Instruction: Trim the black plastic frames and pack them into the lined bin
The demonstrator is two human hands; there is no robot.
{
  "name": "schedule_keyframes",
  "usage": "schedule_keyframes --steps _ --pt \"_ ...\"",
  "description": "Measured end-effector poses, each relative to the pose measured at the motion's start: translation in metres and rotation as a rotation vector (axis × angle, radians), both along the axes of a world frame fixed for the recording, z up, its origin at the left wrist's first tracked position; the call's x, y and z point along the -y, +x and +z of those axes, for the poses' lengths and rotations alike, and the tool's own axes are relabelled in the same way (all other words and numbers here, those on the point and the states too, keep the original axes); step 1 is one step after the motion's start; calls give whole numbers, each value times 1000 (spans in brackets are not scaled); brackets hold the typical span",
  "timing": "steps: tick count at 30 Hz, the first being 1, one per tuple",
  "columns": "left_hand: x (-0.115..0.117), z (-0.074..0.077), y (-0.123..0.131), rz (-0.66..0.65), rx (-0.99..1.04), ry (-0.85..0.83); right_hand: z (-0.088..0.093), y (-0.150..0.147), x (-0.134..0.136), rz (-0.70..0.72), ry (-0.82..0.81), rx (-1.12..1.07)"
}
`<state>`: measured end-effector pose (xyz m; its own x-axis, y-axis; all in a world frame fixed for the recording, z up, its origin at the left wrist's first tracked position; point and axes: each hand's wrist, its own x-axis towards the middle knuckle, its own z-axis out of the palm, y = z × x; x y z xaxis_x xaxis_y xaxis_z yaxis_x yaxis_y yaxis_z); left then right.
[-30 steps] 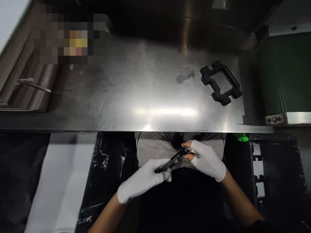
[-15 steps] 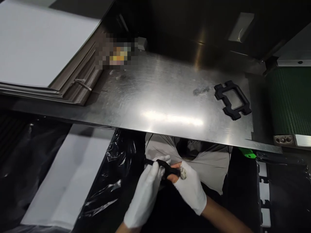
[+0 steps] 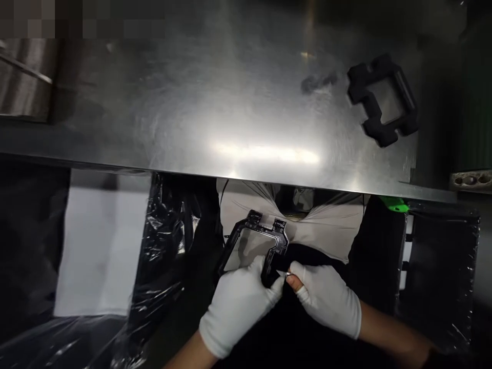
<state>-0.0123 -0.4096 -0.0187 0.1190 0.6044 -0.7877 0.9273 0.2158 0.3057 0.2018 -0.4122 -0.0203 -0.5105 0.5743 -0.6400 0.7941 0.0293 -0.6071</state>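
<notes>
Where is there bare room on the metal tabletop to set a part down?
The widest free patch of the metal tabletop spans its middle, between the brown stack at left and the black frame at right, dark smudge aside. Over the lap it's crowded: the left hand holds another frame, with the right hand close beside.

A brushed-metal table (image 3: 184, 97) reflects a bright streak of light near its front edge. At the table's left end sits a brown stack (image 3: 23, 89) with a pale tie (image 3: 26, 69). Below the table's front edge, at left, is a white sheet (image 3: 102, 251) beside glossy black plastic (image 3: 159, 261); at right, a bright green object (image 3: 395, 204). Beyond its right end, a dark green surface (image 3: 478, 113).
</notes>
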Motion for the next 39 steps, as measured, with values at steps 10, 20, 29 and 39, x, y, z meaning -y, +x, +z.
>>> schedule_keyframes --steps 10,20,29,39 --pt "3 -6 6 -182 -64 110 1 -9 -8 101 36 98" --pt "15 -12 7 -115 -43 331 4 -14 -11 83 -19 167" --pt "21 -16 9 -80 -70 457 6 -21 -9 74 -29 250" --pt "17 -13 16 -44 -121 423 3 -16 0 -112 -37 151"
